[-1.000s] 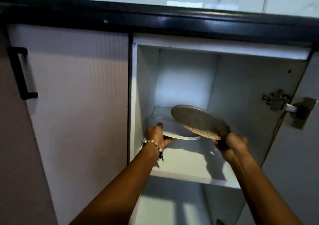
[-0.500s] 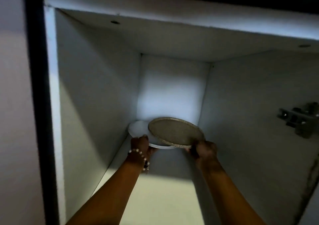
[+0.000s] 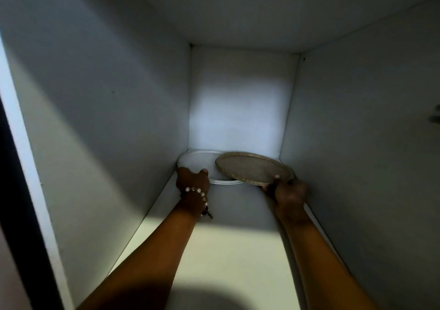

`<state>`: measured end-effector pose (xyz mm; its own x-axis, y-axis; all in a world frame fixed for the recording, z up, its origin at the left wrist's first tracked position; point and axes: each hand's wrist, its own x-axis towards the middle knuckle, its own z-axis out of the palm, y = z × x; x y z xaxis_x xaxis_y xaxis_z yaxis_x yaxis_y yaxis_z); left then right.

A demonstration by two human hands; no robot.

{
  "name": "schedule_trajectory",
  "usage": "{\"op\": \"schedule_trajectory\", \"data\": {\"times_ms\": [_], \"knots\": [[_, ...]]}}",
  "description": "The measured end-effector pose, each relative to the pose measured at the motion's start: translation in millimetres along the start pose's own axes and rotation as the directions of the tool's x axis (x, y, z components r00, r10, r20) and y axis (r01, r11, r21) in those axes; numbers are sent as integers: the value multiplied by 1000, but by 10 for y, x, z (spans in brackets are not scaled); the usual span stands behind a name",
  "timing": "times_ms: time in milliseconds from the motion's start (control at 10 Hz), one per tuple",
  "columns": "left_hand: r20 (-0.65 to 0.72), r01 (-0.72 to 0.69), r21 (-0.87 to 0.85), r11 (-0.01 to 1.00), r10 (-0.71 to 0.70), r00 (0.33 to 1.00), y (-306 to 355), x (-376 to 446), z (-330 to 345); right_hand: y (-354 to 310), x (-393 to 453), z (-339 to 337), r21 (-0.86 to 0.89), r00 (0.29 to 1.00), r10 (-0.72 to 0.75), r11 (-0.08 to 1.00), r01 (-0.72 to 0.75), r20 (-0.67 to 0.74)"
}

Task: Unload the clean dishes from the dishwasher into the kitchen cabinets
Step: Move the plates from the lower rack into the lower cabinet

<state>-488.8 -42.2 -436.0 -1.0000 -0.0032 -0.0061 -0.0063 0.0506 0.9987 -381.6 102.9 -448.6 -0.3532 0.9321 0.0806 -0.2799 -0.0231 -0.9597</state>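
Cabinet interior (image 3: 119, 119): fills the view, nearer than before. White plate (image 3: 197, 164): deeper at the back, left hand (image 3: 191, 181) gripping its near rim. Speckled plate (image 3: 254, 169): tilted, overlapping it, right hand (image 3: 289, 194) pinching its near edge. Bead bracelet (image 3: 198, 192): left wrist.

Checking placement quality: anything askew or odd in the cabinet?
The tan plate sits tilted, its left edge lapping over the white plate at the back of the shelf, not stacked flat. Both hands hold the plates. No damage or spill visible.
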Motion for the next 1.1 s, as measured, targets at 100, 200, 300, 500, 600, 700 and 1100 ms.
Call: {"op": "schedule_trajectory", "data": {"times_ms": [100, 200, 300, 500, 600, 700, 1100], "knots": [[-2, -75, 118, 990, 76, 997, 1, -17, -40, -79, -93, -53, -383, 982, -183, 911, 155, -39], [34, -150, 212, 966, 146, 989, -16, 1, -29, -174, -192, -84, -586, 969, -246, 785, 201, 3], [81, -206, 324, 923, 190, 978, -36, 24, -6, -178, -191, -76, -679, 968, -251, 708, 196, 18], [148, -271, 435, 859, 228, 962, 12, -86, 9, -154, -220, -126, -610, 970, -240, 765, 208, 30], [167, -244, 374, 895, 194, 967, 53, -242, -95, -280, -361, -223, -599, 995, -57, 795, 95, 82], [170, -197, 346, 917, 145, 975, 197, -526, -261, -481, -578, -301, -474, 983, 162, 874, -102, 88], [310, 33, 258, 966, -115, 944, 1546, -2102, -1507, -2298, -2437, -529, -102, 844, 528, 838, -536, -93]]}}
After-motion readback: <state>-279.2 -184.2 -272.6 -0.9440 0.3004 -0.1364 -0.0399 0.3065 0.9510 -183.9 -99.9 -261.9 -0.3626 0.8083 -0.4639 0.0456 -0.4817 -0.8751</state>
